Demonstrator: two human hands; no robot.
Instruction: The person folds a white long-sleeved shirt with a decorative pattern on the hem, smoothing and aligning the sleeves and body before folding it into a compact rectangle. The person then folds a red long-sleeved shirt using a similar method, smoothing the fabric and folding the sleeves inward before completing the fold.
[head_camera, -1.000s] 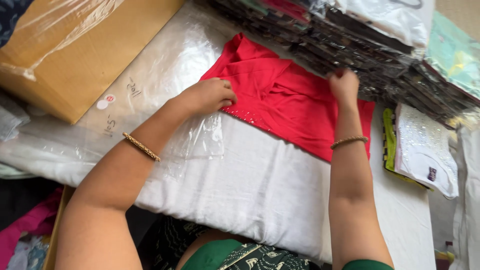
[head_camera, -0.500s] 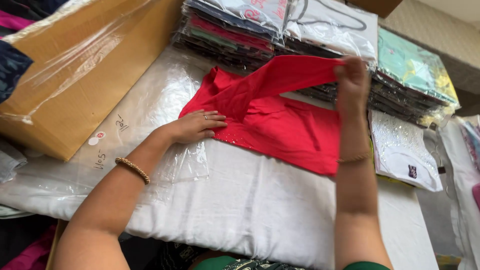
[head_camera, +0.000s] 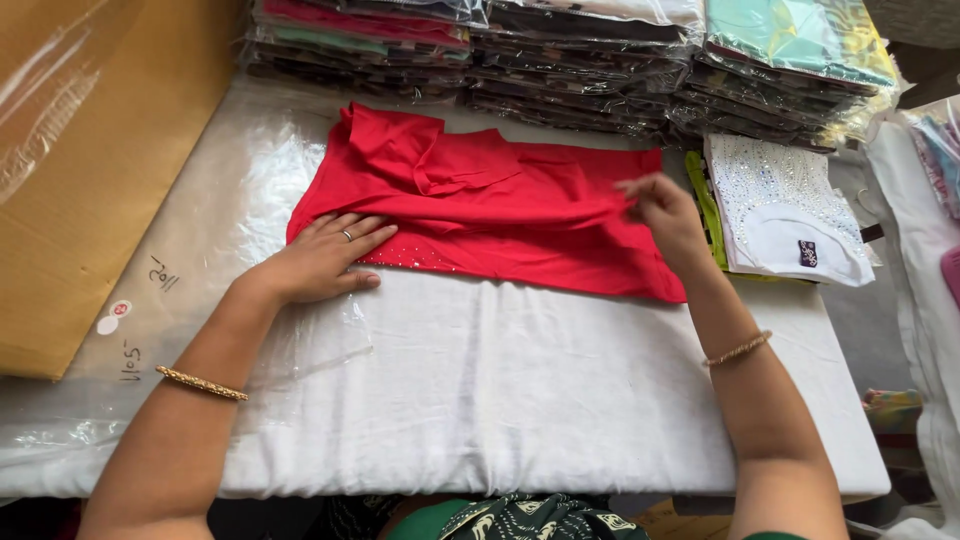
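Both working on red garment (head_camera: 500, 205), lying folded on white cloth (head_camera: 500, 390) near far stacks: left hand (head_camera: 320, 260) pressing flat, open; right hand (head_camera: 665, 215) pinching right edge.

The desk (head_camera: 520, 400) is covered by a white cloth, with a sheet of clear plastic film (head_camera: 250, 200) spread over its left part. A folded red garment (head_camera: 500, 205) lies flat across the middle of the cloth, its lower left edge dotted with small studs. Along the far edge sit stacks of garments in clear bags (head_camera: 560, 60), side by side and touching. At the right, just beside the red garment, lies a white garment with beaded front (head_camera: 780, 210) on top of a yellow-green piece (head_camera: 703, 205). A brown cardboard box (head_camera: 90, 170) rests on the left end.
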